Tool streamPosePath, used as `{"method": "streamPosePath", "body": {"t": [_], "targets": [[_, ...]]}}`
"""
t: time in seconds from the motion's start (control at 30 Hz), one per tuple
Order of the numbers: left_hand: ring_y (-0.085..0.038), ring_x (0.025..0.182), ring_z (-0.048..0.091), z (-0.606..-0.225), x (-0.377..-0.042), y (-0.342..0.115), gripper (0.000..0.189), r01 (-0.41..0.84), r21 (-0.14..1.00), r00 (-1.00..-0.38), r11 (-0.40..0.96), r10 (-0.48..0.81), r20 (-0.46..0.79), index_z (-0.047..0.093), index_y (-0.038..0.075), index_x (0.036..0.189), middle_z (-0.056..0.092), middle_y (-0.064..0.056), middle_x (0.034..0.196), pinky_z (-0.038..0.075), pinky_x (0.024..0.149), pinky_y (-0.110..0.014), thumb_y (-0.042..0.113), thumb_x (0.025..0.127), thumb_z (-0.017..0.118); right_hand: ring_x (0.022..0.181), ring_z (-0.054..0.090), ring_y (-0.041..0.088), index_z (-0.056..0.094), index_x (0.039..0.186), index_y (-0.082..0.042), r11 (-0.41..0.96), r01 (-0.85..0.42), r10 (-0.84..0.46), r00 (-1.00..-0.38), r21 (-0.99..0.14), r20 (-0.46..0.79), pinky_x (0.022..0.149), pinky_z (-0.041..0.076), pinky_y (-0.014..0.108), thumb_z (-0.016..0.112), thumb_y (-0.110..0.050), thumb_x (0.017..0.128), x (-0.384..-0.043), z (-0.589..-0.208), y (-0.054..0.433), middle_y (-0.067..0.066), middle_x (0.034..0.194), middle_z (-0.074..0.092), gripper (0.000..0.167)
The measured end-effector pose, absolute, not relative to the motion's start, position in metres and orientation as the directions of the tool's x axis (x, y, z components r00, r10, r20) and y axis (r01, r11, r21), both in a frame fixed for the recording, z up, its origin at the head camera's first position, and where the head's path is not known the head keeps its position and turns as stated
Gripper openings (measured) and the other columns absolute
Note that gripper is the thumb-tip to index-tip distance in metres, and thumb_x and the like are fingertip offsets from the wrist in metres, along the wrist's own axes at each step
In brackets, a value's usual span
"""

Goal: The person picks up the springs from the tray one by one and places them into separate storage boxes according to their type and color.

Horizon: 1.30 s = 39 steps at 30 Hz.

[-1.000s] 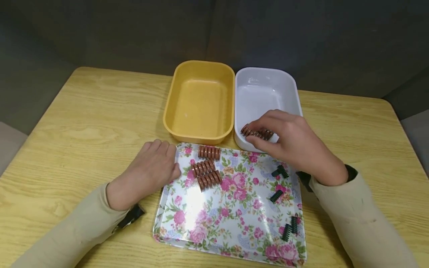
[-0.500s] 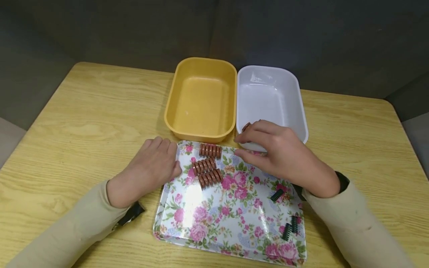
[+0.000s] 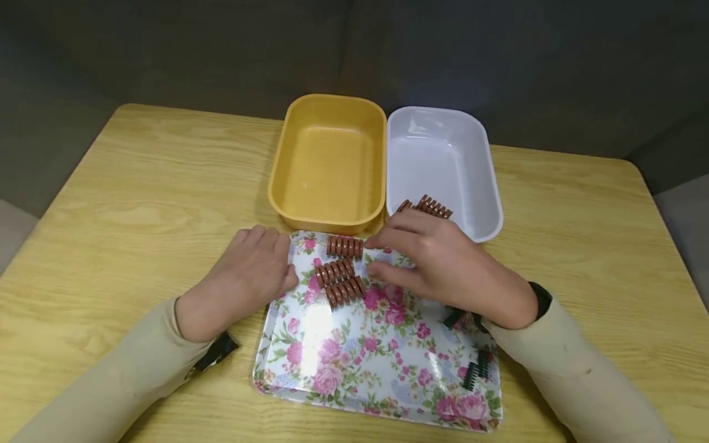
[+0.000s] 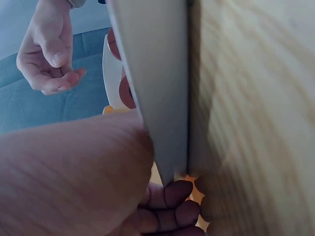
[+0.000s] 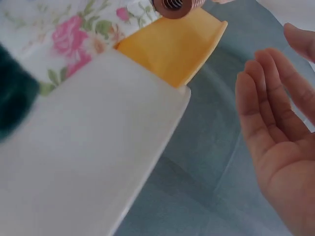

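In the head view, my left hand [image 3: 238,283] grips the left edge of a floral tray [image 3: 365,375]; the left wrist view shows its fingertips [image 4: 179,194] curled at the tray's edge. Three brown coil springs lie near the tray's upper left: the top spring [image 3: 345,247], a middle spring [image 3: 335,272] and a lower spring [image 3: 346,291]. My right hand [image 3: 443,267] hovers over the tray just right of them, thumb and fingers apart, holding nothing. More brown springs [image 3: 434,207] sit in the white bin, partly hidden by that hand. Small dark green springs [image 3: 471,376] lie at the tray's right.
Behind the tray, a yellow bin [image 3: 327,223] stands beside the white bin [image 3: 487,178], both on a wooden table [image 3: 183,178]. A dark panel [image 3: 221,55] rises past the table's far edge. My right wrist partly covers another green spring [image 3: 453,318].
My right hand has let go of brown springs in the white bin, then moved left and toward me over the tray. The left hand has stayed at the tray edge.
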<state>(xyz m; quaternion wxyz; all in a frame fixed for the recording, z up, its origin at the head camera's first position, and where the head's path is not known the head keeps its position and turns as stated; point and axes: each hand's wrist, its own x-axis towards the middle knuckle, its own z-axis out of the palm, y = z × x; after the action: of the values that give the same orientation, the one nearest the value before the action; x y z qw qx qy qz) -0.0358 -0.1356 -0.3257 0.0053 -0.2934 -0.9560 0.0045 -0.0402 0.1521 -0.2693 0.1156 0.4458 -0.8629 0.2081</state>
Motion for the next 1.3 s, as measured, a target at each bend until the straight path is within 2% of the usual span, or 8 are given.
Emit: {"method": "streamPosePath", "body": {"t": [0.2, 0.47, 0.73, 0.93, 1.17, 1.3], "targets": [[-0.025, 0.081, 0.039, -0.328, -0.039, -0.133, 0.023, 0.549, -0.007, -0.836, 0.836, 0.549, -0.024, 0.043, 0.005, 0.086, 0.043, -0.007, 0.081, 0.040, 0.082, -0.041, 0.025, 0.095, 0.052, 0.095, 0.072, 0.016, 0.077, 0.105, -0.010, 0.512, -0.817, -0.728, -0.577, -0.266, 0.371, 0.079, 0.059, 0.031, 0.085, -0.026, 0.084, -0.043, -0.263, 0.147, 0.003, 0.104, 0.076, 0.028], [-0.025, 0.080, 0.038, -0.328, -0.038, -0.133, 0.023, 0.555, -0.010, -0.832, 0.832, 0.555, -0.010, 0.043, 0.005, 0.086, 0.043, -0.007, 0.081, 0.039, 0.080, -0.040, 0.024, 0.095, 0.052, 0.085, 0.068, 0.011, 0.077, 0.102, -0.011, 0.511, -0.813, -0.724, -0.583, -0.281, 0.368, 0.071, 0.056, 0.028, 0.084, -0.024, 0.086, -0.043, -0.255, 0.134, 0.001, 0.098, 0.074, 0.022], [-0.025, 0.080, 0.038, -0.327, -0.036, -0.132, 0.023, 0.559, -0.022, -0.829, 0.829, 0.559, 0.013, 0.043, 0.005, 0.086, 0.043, -0.007, 0.080, 0.039, 0.079, -0.040, 0.024, 0.095, 0.052, 0.090, 0.072, 0.012, 0.077, 0.104, -0.010, 0.487, -0.816, -0.737, -0.575, -0.311, 0.354, 0.075, 0.059, 0.027, 0.084, -0.022, 0.086, -0.041, -0.260, 0.130, 0.001, 0.100, 0.075, 0.022], [-0.025, 0.079, 0.038, -0.326, -0.034, -0.130, 0.023, 0.567, -0.032, -0.822, 0.823, 0.568, 0.037, 0.043, 0.005, 0.086, 0.042, -0.007, 0.079, 0.039, 0.078, -0.039, 0.023, 0.094, 0.053, 0.091, 0.072, 0.013, 0.077, 0.106, -0.010, 0.467, -0.819, -0.765, -0.563, -0.334, 0.312, 0.078, 0.059, 0.027, 0.081, -0.022, 0.089, -0.038, -0.261, 0.129, 0.002, 0.101, 0.074, 0.021], [-0.025, 0.081, 0.038, -0.323, -0.033, -0.128, 0.022, 0.557, -0.014, -0.831, 0.831, 0.557, -0.002, 0.043, 0.005, 0.087, 0.042, -0.007, 0.081, 0.039, 0.081, -0.040, 0.024, 0.095, 0.051, 0.083, 0.066, 0.008, 0.077, 0.107, -0.013, 0.466, -0.821, -0.800, -0.550, -0.330, 0.240, 0.074, 0.057, 0.024, 0.082, -0.025, 0.088, -0.033, -0.262, 0.127, -0.001, 0.103, 0.072, 0.022], [-0.025, 0.081, 0.038, -0.322, -0.033, -0.129, 0.023, 0.553, -0.014, -0.833, 0.833, 0.553, -0.016, 0.043, 0.004, 0.087, 0.043, -0.007, 0.082, 0.039, 0.081, -0.040, 0.024, 0.095, 0.051, 0.090, 0.067, 0.008, 0.077, 0.108, -0.014, 0.476, -0.823, -0.811, -0.547, -0.310, 0.207, 0.080, 0.057, 0.025, 0.082, -0.027, 0.088, -0.031, -0.266, 0.123, -0.003, 0.104, 0.073, 0.025]]}}
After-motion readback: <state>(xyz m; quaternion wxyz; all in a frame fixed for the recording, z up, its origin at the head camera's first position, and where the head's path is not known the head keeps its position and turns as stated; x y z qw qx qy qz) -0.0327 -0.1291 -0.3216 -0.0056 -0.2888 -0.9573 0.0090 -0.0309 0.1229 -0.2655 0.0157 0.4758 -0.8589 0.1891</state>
